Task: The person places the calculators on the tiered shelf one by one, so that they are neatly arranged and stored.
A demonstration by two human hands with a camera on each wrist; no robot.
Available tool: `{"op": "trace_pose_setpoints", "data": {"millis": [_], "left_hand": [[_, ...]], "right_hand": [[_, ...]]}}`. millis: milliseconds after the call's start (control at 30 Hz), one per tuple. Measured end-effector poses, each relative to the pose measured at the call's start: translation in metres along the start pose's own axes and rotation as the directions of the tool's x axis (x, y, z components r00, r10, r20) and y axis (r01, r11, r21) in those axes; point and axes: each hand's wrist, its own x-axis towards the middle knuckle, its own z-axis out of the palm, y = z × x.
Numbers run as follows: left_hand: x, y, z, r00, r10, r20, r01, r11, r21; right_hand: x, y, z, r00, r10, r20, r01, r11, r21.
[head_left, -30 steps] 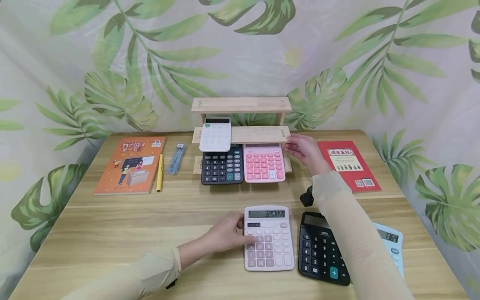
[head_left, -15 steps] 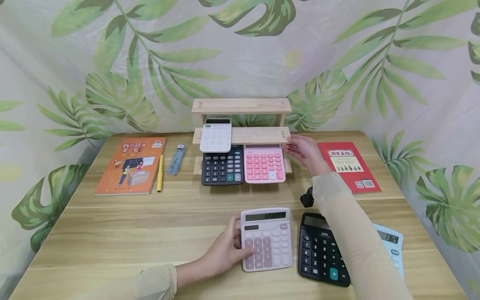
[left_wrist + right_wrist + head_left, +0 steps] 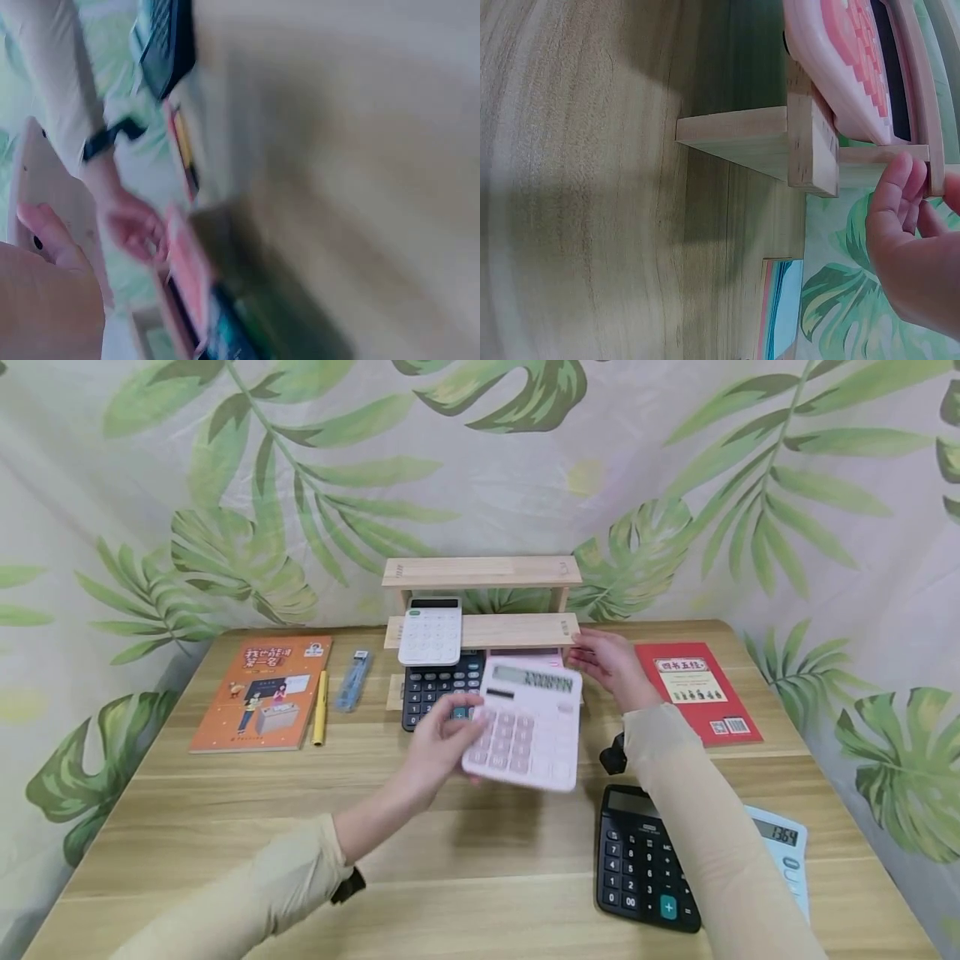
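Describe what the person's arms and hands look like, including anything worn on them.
The left hand and right hand are bare, without gloves. Long, plain pale-beige sleeves reach the wrists. A dark band crosses the right cuff; a small black piece shows beneath the left cuff.

- Head view: above and in front of the wooden rack point(image 3: 517, 628), farthest back, facing forward and down.
- Left wrist view: nearer, in front of the rack, turned sideways.
- Right wrist view: closest, just off the rack's front right, also sideways.
- Both wrist views share the rack, pink calculator point(image 3: 855, 82) and right fingers point(image 3: 889, 191).
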Motion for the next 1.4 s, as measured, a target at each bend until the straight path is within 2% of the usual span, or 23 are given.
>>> {"op": "trace_pose_setpoints", "data": {"millis": [167,267,367,500,633,800,933,1067,1133,1200,1267,1400], "left_hand": [[0.045,0.031,0.004,0.995,-0.035,-0.088,0.031,0.998,-0.047],[0.07,0.041,0.007,0.991,-0.069,-0.112,0.063,0.997,-0.052],[0.088,0.045,0.01,0.985,-0.108,-0.133,0.101,0.993,-0.058],[0.105,0.048,0.011,0.98,-0.127,-0.153,0.121,0.991,-0.054],[0.117,0.049,0.01,0.983,-0.129,-0.134,0.129,0.992,-0.009],[0.123,0.051,0.012,0.987,-0.105,-0.126,0.128,0.973,0.194],[0.123,0.049,0.017,0.987,-0.018,-0.157,0.077,0.922,0.379],[0.125,0.042,0.024,0.981,0.074,-0.179,0.023,0.872,0.489],[0.127,0.039,0.026,0.978,0.108,-0.179,0.007,0.838,0.546],[0.127,0.039,0.028,0.975,0.137,-0.177,-0.001,0.792,0.611],[0.126,0.039,0.029,0.972,0.164,-0.17,-0.004,0.73,0.683],[0.126,0.039,0.029,0.972,0.167,-0.168,0.028,0.621,0.784]], "right_hand": [[0.001,0.0,-0.002,1.0,-0.001,-0.003,0.001,1.0,-0.018],[0.002,0.001,-0.002,1.0,0.007,-0.01,-0.007,1.0,-0.023],[0.004,0.001,-0.001,1.0,0.014,-0.027,-0.015,0.999,-0.042],[0.005,0.001,-0.001,0.999,0.013,-0.04,-0.014,0.999,-0.043],[0.005,0.0,0.0,0.999,0.005,-0.034,-0.006,0.999,-0.033],[0.006,0.0,-0.001,0.999,0.013,-0.03,-0.014,0.999,-0.038],[0.006,0.0,-0.001,0.999,0.019,-0.028,-0.02,0.999,-0.026],[0.006,0.0,-0.001,1.0,0.013,-0.007,-0.013,1.0,-0.007],[0.005,0.0,-0.002,1.0,0.008,-0.008,-0.008,1.0,-0.001],[0.005,0.0,-0.001,1.0,0.008,-0.01,-0.008,1.0,-0.003],[0.005,0.0,-0.001,1.0,0.009,-0.014,-0.009,1.0,-0.005],[0.005,0.0,0.0,1.0,0.012,-0.018,-0.012,1.0,-0.017]]}}
